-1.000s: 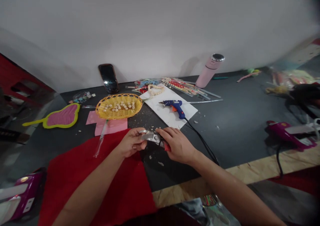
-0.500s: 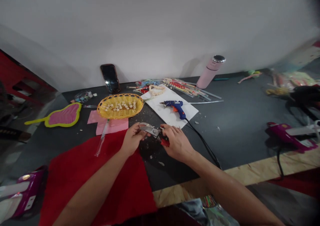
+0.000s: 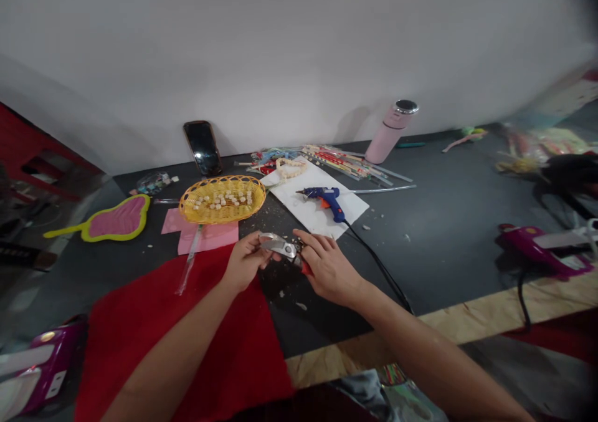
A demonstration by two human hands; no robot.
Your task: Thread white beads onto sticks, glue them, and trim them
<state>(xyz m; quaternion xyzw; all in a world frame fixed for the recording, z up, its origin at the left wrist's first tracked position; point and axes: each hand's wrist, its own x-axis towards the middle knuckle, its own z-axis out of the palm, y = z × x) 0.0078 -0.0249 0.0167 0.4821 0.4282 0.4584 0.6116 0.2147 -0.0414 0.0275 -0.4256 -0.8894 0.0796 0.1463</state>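
Observation:
Between my two hands, over the dark tabletop, is a pair of shears (image 3: 279, 245) with a silver metal head, a round pivot and some red on the right side. My left hand (image 3: 246, 261) pinches the silver end. Closed around the red part is my right hand (image 3: 331, 265), its fingers bent near the pivot; they hide much of that side. Whether anything small is between the blades I cannot make out. A blue glue gun (image 3: 327, 199) lies beyond my right hand on a white sheet (image 3: 306, 213).
Left of the sheet stands a yellow basket (image 3: 184, 213) with small pale pieces. Red felt (image 3: 187, 328) lies under my left forearm. A phone (image 3: 203, 148) and a pink bottle (image 3: 391, 132) stand by the wall. The glue gun's black cord (image 3: 378, 263) runs past my right wrist.
Both hands stay around the shears. My right fingers have shifted slightly and look straighter, and the silver head has tilted a little. The rest of the table is unchanged.

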